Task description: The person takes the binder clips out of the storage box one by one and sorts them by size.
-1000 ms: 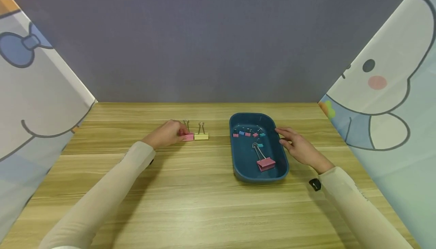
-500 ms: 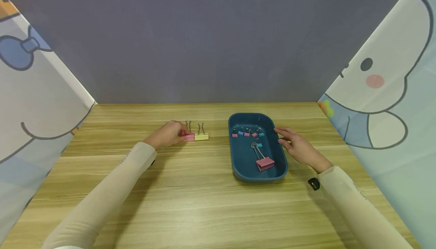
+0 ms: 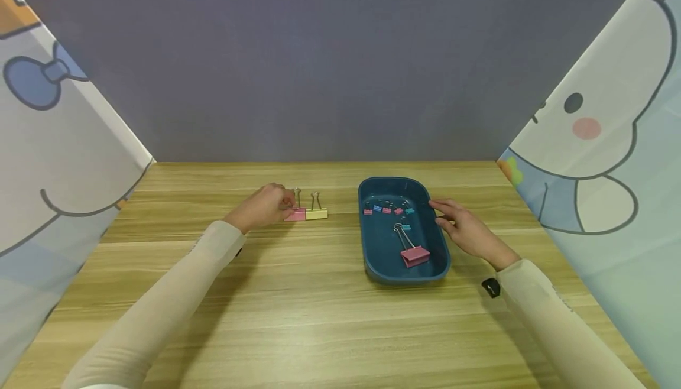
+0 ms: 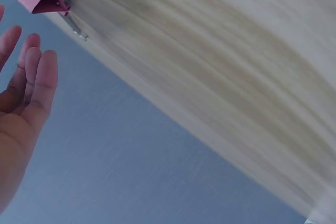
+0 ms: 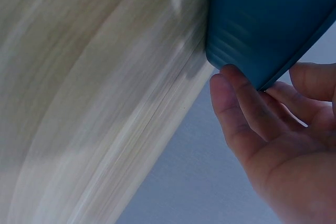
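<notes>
My left hand (image 3: 264,207) is at a pink binder clip (image 3: 295,216) that stands on the table with a handle up. In the left wrist view its visible fingers (image 4: 44,77) look relaxed, with a gap between them and the clip; the thumb is hidden. Against that clip's right side stands a yellow binder clip (image 3: 317,214), handles upright. To the right, my right hand (image 3: 468,232) rests its straight fingertips on the side of a dark blue tray (image 3: 380,253). A large pink binder clip (image 3: 415,256) lies inside with several small binder clips (image 3: 386,210).
The wood-grain table (image 3: 298,318) ends at a grey back panel (image 3: 324,81). Panels with cartoon drawings flank it on the left (image 3: 58,158) and right (image 3: 601,158). A small black object (image 3: 491,287) is by the right sleeve cuff.
My left fingers have lifted slightly, and the pink clip's upright handle has shifted a little to the right. The right hand and tray have stayed put.
</notes>
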A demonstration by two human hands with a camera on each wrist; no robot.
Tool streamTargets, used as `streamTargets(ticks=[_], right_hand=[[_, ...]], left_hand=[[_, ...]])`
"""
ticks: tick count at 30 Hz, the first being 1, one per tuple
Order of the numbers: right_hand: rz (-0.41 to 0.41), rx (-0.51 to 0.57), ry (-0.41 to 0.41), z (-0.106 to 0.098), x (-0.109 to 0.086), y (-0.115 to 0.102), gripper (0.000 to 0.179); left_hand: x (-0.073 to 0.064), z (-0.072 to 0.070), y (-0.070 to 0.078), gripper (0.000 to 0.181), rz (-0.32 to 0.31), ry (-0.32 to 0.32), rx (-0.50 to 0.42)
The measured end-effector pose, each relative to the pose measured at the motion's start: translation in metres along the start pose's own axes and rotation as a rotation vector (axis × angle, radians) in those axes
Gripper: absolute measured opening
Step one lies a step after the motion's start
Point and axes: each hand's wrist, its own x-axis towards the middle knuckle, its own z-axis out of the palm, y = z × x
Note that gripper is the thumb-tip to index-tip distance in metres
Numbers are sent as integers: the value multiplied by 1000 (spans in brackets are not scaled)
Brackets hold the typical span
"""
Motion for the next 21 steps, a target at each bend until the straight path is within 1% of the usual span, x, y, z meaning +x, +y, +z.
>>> streamTargets(ticks=[5,9,15,21], right_hand=[[-3,-3,4,0,0,-1,43],[-1,-3,5,1,0,0,43],[-3,8,-6,2,1,1,43],[8,9,-11,2,1,2,43]], left_hand=[[-1,-2,2,14,52,55,7],[-3,-4,7,18,83,101,5],[-7,-7,16,20,91,128,-21],[-7,-7,22,18,146,177,-5]])
